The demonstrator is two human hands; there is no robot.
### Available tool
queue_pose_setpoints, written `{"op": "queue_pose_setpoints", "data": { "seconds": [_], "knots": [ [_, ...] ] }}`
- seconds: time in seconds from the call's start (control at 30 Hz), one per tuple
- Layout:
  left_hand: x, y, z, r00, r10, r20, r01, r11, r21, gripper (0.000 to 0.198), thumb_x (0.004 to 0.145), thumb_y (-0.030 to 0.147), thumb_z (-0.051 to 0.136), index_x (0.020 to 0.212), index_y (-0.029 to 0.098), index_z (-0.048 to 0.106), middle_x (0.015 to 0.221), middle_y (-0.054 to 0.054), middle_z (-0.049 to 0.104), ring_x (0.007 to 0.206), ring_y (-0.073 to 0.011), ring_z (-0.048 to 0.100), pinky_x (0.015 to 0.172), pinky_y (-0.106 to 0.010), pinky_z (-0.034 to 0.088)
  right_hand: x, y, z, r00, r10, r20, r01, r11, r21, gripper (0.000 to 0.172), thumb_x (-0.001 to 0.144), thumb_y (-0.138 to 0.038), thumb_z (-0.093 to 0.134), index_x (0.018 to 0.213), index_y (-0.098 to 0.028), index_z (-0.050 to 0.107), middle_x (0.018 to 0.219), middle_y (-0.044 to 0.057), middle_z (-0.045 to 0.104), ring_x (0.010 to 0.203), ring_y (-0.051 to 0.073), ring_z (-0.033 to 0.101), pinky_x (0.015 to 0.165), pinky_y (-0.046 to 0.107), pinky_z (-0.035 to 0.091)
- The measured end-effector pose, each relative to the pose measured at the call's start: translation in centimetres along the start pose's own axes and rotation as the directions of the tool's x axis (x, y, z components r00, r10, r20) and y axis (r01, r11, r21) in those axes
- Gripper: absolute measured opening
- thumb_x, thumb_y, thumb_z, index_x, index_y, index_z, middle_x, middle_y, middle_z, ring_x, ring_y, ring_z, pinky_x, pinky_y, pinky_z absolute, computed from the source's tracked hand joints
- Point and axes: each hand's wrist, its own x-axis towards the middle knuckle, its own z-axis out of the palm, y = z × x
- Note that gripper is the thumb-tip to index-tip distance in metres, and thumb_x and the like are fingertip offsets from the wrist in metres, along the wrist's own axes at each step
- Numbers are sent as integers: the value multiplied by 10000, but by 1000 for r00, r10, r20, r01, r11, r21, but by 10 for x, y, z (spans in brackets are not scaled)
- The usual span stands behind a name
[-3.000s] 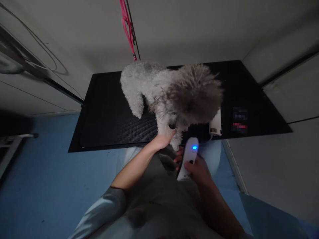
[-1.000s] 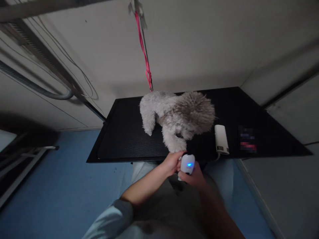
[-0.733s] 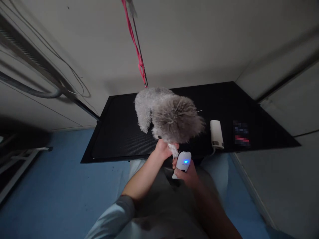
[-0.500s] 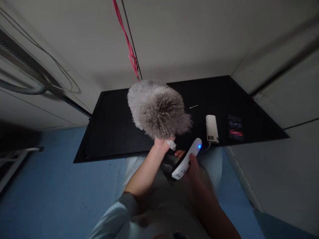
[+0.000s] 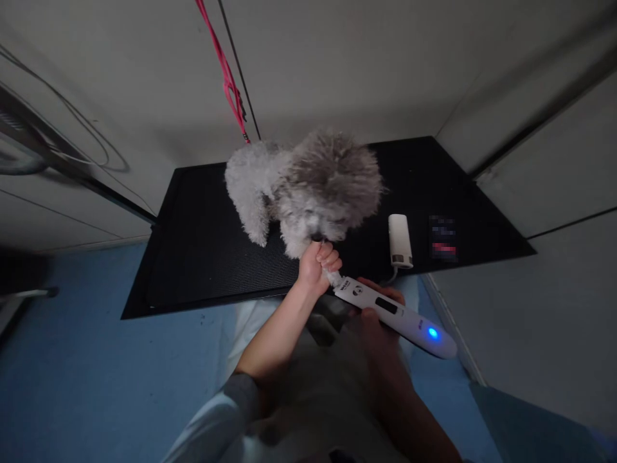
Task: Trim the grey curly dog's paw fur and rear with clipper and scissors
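Note:
A fluffy grey dog (image 5: 332,177) is on the black table, its head bent down over its front leg. My left hand (image 5: 315,267) is wrapped round that leg, and the white paw (image 5: 332,278) sticks out past my fingers. In my right hand (image 5: 378,321) is a white hair clipper (image 5: 393,315) with a blue light glowing on its body. The clipper's head end is at the paw, apparently touching it. The dog's muzzle is close against my left hand. Blades and contact point are too small to make out.
On the black table (image 5: 193,257) lie a white corded device (image 5: 400,241) and a dark, blurred-out flat item (image 5: 443,238). A pink leash (image 5: 224,71) hangs behind the dog. A metal arm (image 5: 96,177) stands at the left, and walls close in behind and at right.
The dog has lowered its head and shifted right, close to my left hand. My right hand has turned the clipper so its head end now meets the paw.

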Motion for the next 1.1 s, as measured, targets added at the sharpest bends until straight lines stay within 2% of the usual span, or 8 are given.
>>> {"op": "queue_pose_setpoints", "data": {
  "seconds": [0.1, 0.2, 0.27, 0.43, 0.6, 0.87, 1.0, 1.1],
  "knots": [
    [0, 2, 1, 999, 35, 28, -35, 999, 17, 490, 979, 293, 410, 510, 164, 349, 454, 73, 175, 352, -48, 196, 363, -173, 213, 1, 4, 5, 996, -76, 42, 77, 997, -22, 412, 713, -258, 701, 1025, -298, 435, 1169, 13, 654, 657, 131, 631, 580, 278, 494],
    [0, 4, 3, 996, 76, 35, -78, 996, 52, 311, 965, 330, 468, 701, 182, 539, 454, 88, 188, 348, -52, 186, 364, -157, 209, 1, 6, 5, 991, -104, 81, 110, 992, -67, 397, 738, -328, 681, 1027, -305, 410, 1204, 22, 633, 629, 124, 622, 576, 286, 498],
    [1, 4, 4, 997, 80, 20, -81, 993, 86, 237, 947, 353, 511, 771, 204, 567, 456, 93, 193, 349, -51, 184, 366, -149, 212, 2, 6, 4, 991, -106, 83, 113, 990, -87, 388, 750, -367, 666, 1024, -309, 397, 1220, 32, 611, 661, 135, 630, 572, 288, 499],
    [1, 4, 6, 998, 53, -41, -49, 993, 103, 288, 950, 347, 504, 710, 189, 529, 451, 89, 175, 349, -51, 174, 355, -150, 208, 3, 10, 4, 989, -133, 64, 138, 986, -92, 385, 747, -409, 671, 994, -315, 391, 1208, 39, 592, 662, 150, 630, 558, 304, 495],
    [1, 3, 5, 999, 41, -17, -40, 998, 47, 414, 973, 298, 440, 582, 172, 388, 458, 81, 166, 350, -50, 186, 357, -162, 219, 2, 13, 6, 982, -157, 108, 169, 979, -116, 381, 772, -399, 665, 1039, -322, 404, 1252, 33, 579, 618, 129, 618, 583, 311, 502],
    [5, 0, 0, 997, 75, 13, -75, 996, 49, 512, 963, 295, 442, 504, 186, 244, 453, 71, 169, 359, -52, 193, 365, -178, 231, 5, 6, 17, 974, -184, 131, 200, 973, -116, 412, 761, -347, 706, 1040, -303, 406, 1288, 51, 561, 947, 191, 664, 677, 304, 549],
    [6, 1, 1, 996, 92, -7, -92, 995, 44, 455, 947, 219, 440, 519, 185, 288, 449, 68, 178, 359, -62, 210, 369, -182, 223, 2, -7, 19, 971, -196, 137, 221, 956, -195, 363, 772, -259, 701, 1012, -284, 430, 1285, 60, 563, 1058, 205, 632, 764, 329, 542],
    [6, 1, 0, 995, 101, -1, -101, 995, 19, 426, 937, 176, 417, 523, 186, 316, 447, 65, 175, 359, -67, 220, 372, -187, 220, 2, -9, 19, 965, -170, 198, 206, 962, -179, 406, 760, -267, 715, 1029, -293, 412, 1336, 74, 531, 1078, 228, 628, 749, 352, 543]
  ]
}}
